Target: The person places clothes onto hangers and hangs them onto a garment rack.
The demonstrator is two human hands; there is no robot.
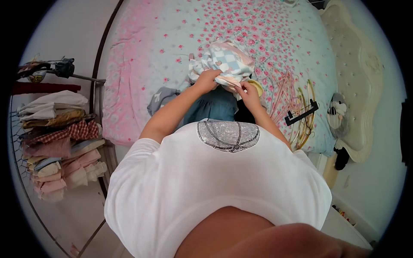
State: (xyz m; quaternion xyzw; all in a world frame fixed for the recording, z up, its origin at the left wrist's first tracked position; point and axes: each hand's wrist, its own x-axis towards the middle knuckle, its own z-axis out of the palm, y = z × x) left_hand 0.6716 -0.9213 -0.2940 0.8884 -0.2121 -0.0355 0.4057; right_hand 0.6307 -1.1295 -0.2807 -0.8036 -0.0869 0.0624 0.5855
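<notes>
A pale garment with a blue-and-white check and pink patches lies bunched on the bed in front of me. My left hand pinches its near edge from the left side. On the other side of that edge, my right hand has its fingers closed on the cloth. Just below the hands lies a teal garment, partly hidden by my shirt. A grey garment is left of it, under my left forearm. Something pale yellow sits close by my right hand.
Pink hangers and gold hangers lie on the flowered bedspread to the right, with a black clip-like piece among them. A clothes rack with many garments stands at the left. The tufted headboard borders the right.
</notes>
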